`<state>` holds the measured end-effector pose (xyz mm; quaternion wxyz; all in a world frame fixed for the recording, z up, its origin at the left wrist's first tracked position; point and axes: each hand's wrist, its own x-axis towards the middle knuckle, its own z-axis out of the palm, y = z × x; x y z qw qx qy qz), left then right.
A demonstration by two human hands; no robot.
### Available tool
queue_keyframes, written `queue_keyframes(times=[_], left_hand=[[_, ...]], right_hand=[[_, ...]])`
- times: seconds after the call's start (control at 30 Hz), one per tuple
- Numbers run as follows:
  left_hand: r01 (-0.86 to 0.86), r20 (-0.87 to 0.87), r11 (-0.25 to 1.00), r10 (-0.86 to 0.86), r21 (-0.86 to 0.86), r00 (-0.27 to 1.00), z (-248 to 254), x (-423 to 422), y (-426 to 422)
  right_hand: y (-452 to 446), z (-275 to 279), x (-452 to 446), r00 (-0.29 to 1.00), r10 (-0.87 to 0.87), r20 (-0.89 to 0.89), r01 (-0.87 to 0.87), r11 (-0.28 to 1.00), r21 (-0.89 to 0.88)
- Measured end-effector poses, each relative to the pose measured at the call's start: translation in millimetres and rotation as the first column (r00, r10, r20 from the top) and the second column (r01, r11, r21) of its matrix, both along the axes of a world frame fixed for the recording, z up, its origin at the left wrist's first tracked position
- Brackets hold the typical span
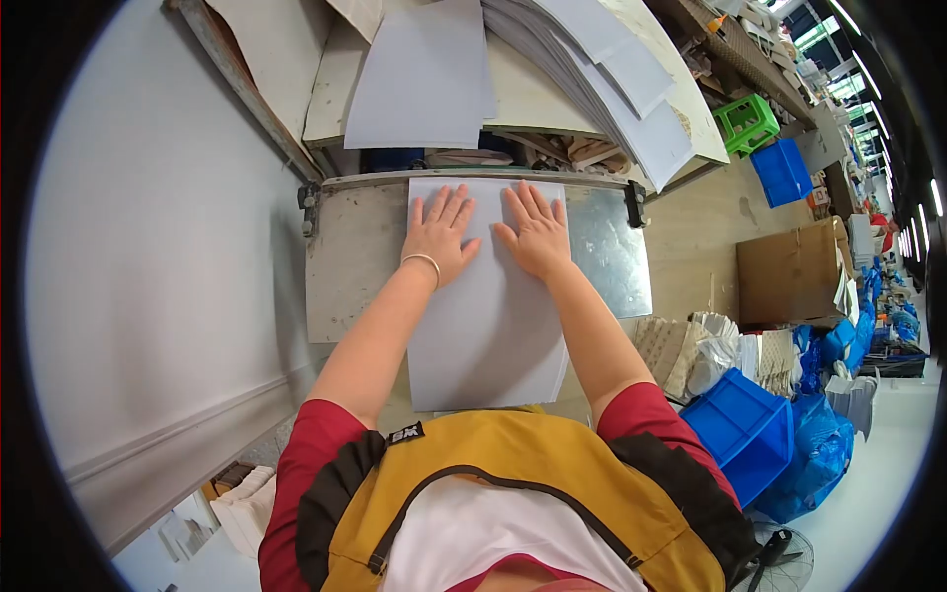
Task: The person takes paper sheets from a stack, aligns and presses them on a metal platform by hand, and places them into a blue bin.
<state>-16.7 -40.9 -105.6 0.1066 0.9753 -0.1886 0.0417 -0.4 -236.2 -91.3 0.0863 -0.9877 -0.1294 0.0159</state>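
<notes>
A stack of white sheets (pixel 485 326) lies on a metal plate (pixel 355 266) in front of me, its near end reaching past the plate toward my apron. My left hand (pixel 440 238) rests flat on the upper left part of the sheets, fingers spread. On the upper right part lies my right hand (pixel 534 229), also flat with fingers apart. The far edge of the sheets is at a metal bar (pixel 375 181) with a dark clamp (pixel 635 204) at its right end and another (pixel 309 209) at its left.
Beyond the bar, a pale table (pixel 528 84) holds more white sheets (pixel 419 79) and a fanned pile (pixel 592 79). A white wall stands left. At right are a cardboard box (pixel 789 274), blue bins (pixel 740 429), a green stool (pixel 747 124) and a fan (pixel 784 557).
</notes>
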Motion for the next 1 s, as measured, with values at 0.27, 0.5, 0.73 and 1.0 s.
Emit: queue_keyframes(times=[0.27, 0.5, 0.73, 1.0], left_hand=[[-0.057, -0.105, 0.997, 0.063, 0.06, 0.992, 6, -3, 11], [-0.161, -0.186, 0.975, 0.189, 0.154, 0.964, 27, -3, -5], [-0.165, -0.205, 0.978, 0.189, 0.13, 0.96, 27, 3, -5], [-0.163, -0.202, 0.983, 0.178, 0.087, 0.963, 25, 3, -3]], right_hand=[[15, 0, 4, 1.0, 0.029, -0.004, -0.029, 1.0, -0.007], [14, 1, 2, 1.0, 0.024, -0.002, -0.024, 0.997, 0.078], [17, 1, 4, 1.0, -0.002, -0.001, 0.002, 0.995, 0.103], [-26, -24, 13, 0.996, -0.025, 0.091, -0.008, 0.937, 0.348]])
